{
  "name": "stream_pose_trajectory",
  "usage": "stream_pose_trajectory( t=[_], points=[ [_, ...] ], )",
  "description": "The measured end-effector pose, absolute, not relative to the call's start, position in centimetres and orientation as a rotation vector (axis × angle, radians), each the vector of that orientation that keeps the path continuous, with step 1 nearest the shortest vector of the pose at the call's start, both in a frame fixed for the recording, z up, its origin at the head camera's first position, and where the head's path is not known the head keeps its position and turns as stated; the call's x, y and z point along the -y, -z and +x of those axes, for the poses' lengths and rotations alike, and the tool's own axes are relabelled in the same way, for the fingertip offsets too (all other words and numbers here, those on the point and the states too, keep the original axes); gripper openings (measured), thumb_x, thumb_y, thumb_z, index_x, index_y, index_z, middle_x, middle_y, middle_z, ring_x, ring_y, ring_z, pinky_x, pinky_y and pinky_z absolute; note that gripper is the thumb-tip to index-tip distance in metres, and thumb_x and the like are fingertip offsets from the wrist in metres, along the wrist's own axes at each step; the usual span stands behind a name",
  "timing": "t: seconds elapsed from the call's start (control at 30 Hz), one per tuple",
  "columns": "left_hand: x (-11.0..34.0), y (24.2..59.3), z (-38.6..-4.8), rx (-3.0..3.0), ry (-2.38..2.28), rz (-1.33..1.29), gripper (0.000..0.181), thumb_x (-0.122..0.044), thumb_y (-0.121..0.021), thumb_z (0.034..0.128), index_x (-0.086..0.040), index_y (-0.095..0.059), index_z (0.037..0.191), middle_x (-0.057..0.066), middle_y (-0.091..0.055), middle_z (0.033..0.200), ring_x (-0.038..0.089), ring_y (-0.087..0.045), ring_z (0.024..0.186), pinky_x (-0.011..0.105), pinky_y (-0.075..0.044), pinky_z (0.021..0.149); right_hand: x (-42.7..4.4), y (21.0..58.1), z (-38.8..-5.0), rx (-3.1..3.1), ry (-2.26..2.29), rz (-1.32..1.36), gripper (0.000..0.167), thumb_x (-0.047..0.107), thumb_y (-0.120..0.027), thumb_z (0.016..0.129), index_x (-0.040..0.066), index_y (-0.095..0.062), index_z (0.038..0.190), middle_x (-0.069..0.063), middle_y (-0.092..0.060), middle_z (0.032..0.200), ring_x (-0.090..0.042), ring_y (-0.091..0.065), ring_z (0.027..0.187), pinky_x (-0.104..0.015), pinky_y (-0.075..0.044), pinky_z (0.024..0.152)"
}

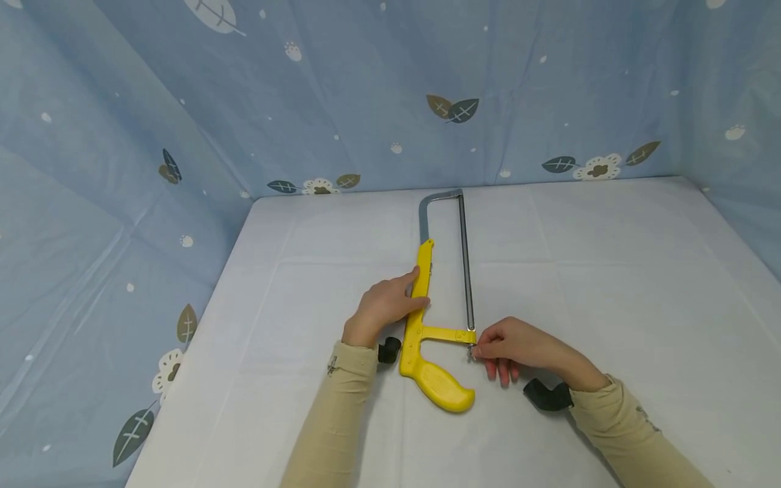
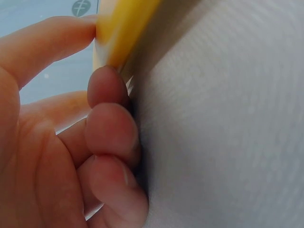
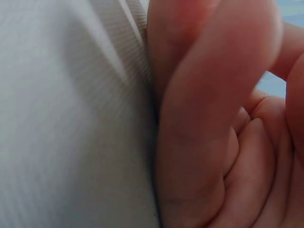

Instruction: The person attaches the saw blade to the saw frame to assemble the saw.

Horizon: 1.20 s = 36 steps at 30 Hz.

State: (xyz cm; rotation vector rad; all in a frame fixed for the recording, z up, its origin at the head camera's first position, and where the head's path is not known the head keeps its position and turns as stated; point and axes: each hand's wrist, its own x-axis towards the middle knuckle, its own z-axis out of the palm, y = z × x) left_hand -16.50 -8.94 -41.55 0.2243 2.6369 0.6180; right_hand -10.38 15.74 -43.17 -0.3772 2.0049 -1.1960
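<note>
A hacksaw with a yellow handle and frame (image 1: 443, 388) lies flat on the white table, its grey bow at the far end and its blade (image 1: 466, 264) on the right side. The left hand (image 1: 384, 305) holds the yellow bar between thumb and fingers; in the left wrist view the yellow bar (image 2: 126, 28) sits at the fingertips of that hand (image 2: 61, 128). With thumb and index finger the right hand (image 1: 518, 346) pinches the small metal wing nut (image 1: 472, 352) at the blade's near end. The right wrist view shows only curled fingers of the right hand (image 3: 204, 114); the nut is hidden there.
The white table (image 1: 293, 285) surrounds the saw. Behind it and to the left hangs a blue curtain (image 1: 366, 88) with leaf and flower prints. Black wrist-worn devices sit beneath the left wrist (image 1: 389, 350) and the right wrist (image 1: 548, 395).
</note>
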Motion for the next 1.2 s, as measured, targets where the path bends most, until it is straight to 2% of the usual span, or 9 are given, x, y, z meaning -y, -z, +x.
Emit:
stream_pose_trajectory(
  t=[0.43, 1.03, 1.2],
  points=[
    [8.88, 41.46, -16.64, -2.642, -0.605, 0.219, 0.071, -0.051, -0.055, 0.0817, -0.031, -0.023, 0.142, -0.002, -0.041, 0.136, 0.018, -0.045, 0.109, 0.038, -0.038, 0.086, -15.37, 42.55, -10.15, -2.032, 1.179, -0.375, 0.034, 0.039, -0.056, 0.086, 0.006, -0.064, 0.080, -0.008, -0.062, 0.062, -0.022, -0.056, 0.045, -0.027, -0.043, 0.041],
    [8.96, 41.50, -16.56, -2.642, -0.619, 0.216, 0.070, -0.050, -0.055, 0.0820, -0.030, -0.024, 0.141, -0.002, -0.039, 0.137, 0.019, -0.042, 0.116, 0.039, -0.036, 0.090, -15.33, 42.53, -10.08, -2.036, 1.163, -0.393, 0.031, 0.037, -0.057, 0.085, 0.007, -0.064, 0.079, -0.008, -0.062, 0.062, -0.019, -0.055, 0.045, -0.025, -0.042, 0.041],
    [8.94, 41.57, -16.50, -2.642, -0.606, 0.226, 0.070, -0.051, -0.055, 0.0820, -0.030, -0.024, 0.141, -0.002, -0.040, 0.137, 0.018, -0.045, 0.111, 0.038, -0.037, 0.088, -15.44, 43.01, -10.04, -2.049, 1.158, -0.398, 0.030, 0.038, -0.059, 0.084, 0.008, -0.064, 0.079, -0.007, -0.062, 0.061, -0.020, -0.056, 0.045, -0.027, -0.043, 0.041]
  ],
)
